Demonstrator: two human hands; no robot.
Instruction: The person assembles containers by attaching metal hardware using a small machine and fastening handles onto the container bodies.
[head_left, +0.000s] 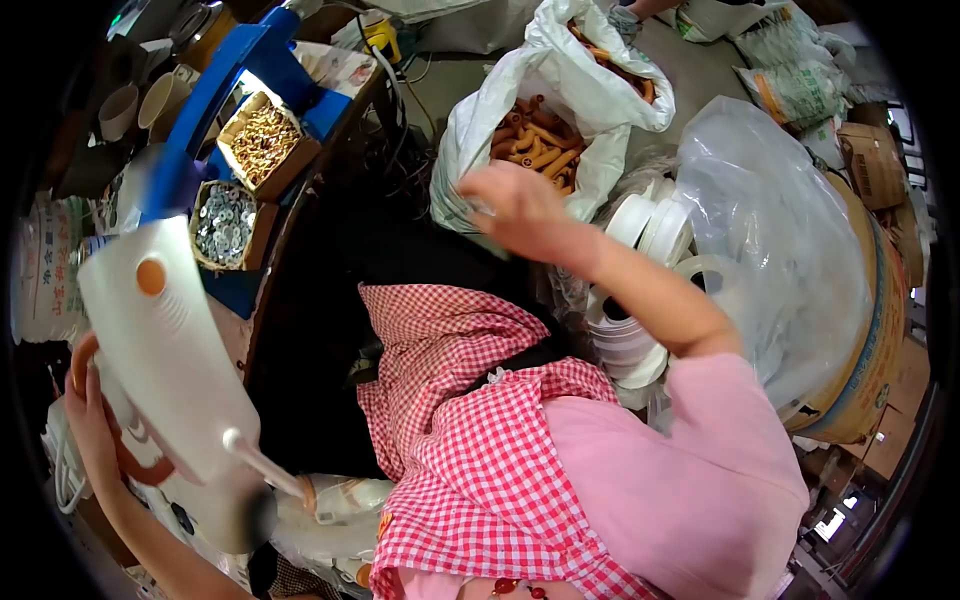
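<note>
At the left edge, my left hand (92, 410) is closed round a curved brown handle (138, 468) beside a large white plastic piece (175, 335). This piece has a round orange spot near one end and a thin white stem at the other. My right hand (515, 205), slightly blurred, is curled closed in front of a white sack (460, 150) holding brown curved handles (540, 150). What its fingers hold is too small to make out. A blue machine frame (215, 85) rises beside a box of brass-coloured small parts (264, 140) and a box of silver washers (225, 225).
White rolls (640, 235) stand right of my right hand, near clear plastic sheeting (770, 250) over a large cardboard drum (865, 350). Another person's hand (625, 20) shows at the top edge. A checked apron (490, 440) covers my lap.
</note>
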